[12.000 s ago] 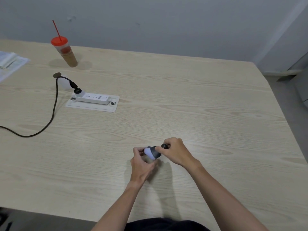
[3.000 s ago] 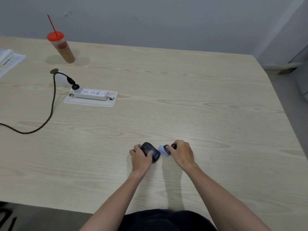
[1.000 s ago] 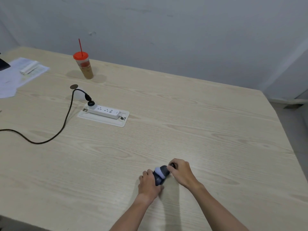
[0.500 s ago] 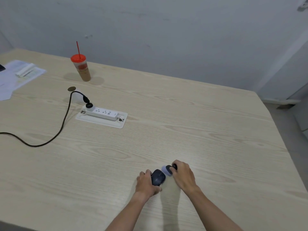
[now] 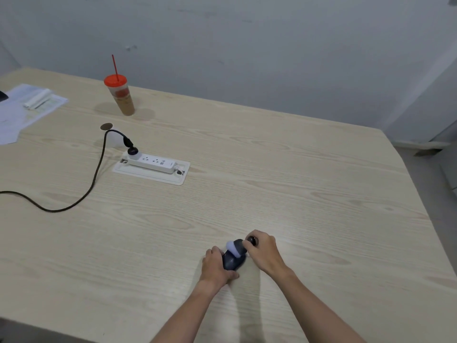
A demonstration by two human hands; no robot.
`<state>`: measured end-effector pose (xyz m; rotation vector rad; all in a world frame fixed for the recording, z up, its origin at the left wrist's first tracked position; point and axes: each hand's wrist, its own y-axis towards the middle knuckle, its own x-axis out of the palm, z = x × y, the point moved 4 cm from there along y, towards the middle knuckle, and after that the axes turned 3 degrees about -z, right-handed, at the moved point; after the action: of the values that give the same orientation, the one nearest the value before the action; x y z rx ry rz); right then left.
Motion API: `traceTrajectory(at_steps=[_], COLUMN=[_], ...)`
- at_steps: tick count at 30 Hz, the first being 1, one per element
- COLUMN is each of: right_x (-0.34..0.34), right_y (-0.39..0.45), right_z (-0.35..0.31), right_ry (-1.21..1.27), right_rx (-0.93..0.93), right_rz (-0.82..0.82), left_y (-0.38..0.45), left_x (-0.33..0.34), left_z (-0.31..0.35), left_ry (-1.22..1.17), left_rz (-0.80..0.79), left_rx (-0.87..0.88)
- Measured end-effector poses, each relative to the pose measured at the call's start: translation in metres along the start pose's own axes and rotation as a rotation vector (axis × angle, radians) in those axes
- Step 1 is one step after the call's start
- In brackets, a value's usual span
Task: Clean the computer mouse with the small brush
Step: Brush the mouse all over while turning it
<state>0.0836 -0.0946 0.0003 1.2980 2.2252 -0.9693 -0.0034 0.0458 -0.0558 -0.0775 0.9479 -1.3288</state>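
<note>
A dark computer mouse [image 5: 232, 261] lies on the light wooden table [image 5: 296, 194] near its front edge. My left hand [image 5: 215, 267] grips the mouse from its left side and holds it against the table. My right hand [image 5: 264, 251] is closed around the black handle of a small brush [image 5: 233, 245]. The brush's pale, fluffy head rests on the top front of the mouse. Most of the handle is hidden inside my fingers.
A white power strip [image 5: 152, 163] sits in a tray at the left centre, with a black cable [image 5: 74, 204] running off the left edge. A red-lidded cup with a straw [image 5: 120, 96] stands at the back left. Papers [image 5: 24, 107] lie at the far left.
The brush head has moved from the right of the mouse onto its top front. My left hand still holds the mouse in place. The camera has tilted slightly.
</note>
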Motion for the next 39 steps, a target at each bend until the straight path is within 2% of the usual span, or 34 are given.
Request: traceTrajectory(at_steps=[2,6,8,11,13,16,21,26,31,36,39], right_x=[0.007,-0.001,-0.005,-0.005,-0.001,-0.005,-0.004,-0.002,0.000,-0.001,-0.003], right_y=[-0.002,-0.003,-0.003,-0.006,-0.008,-0.007,-0.009,-0.010,-0.016,-0.024,-0.023], right_z=[-0.001,0.006,0.009,0.009,0.014,0.026,0.019,0.019,0.013,0.031,0.030], right_ry=[-0.026,-0.280,-0.219,-0.047,-0.112,-0.213,-0.020,-0.268,-0.067,-0.199,-0.065], right_rx=[-0.006,0.041,0.045,0.021,0.012,0.097,0.033,0.072,0.042,0.101,0.070], right_rz=[-0.045,0.144,0.170,0.089,0.048,0.113,0.100,0.141,0.121,0.164,0.158], left_y=[-0.001,-0.005,-0.005,-0.003,-0.002,-0.001,-0.001,-0.001,-0.003,-0.003,-0.002], left_x=[-0.001,-0.002,-0.003,-0.003,-0.002,-0.002,0.000,0.000,0.000,0.000,0.001], left_z=[-0.002,-0.005,-0.006,-0.005,-0.004,-0.005,-0.006,-0.007,-0.009,-0.010,-0.011], left_ry=[-0.018,-0.054,-0.049,-0.054,-0.051,-0.049,-0.067,-0.071,-0.099,-0.085,-0.098], left_rz=[0.015,0.028,0.018,0.004,-0.004,-0.010,-0.018,-0.010,0.005,0.016,0.003], left_rx=[-0.006,-0.015,-0.015,-0.021,-0.023,-0.025,-0.030,-0.023,-0.013,0.000,-0.001])
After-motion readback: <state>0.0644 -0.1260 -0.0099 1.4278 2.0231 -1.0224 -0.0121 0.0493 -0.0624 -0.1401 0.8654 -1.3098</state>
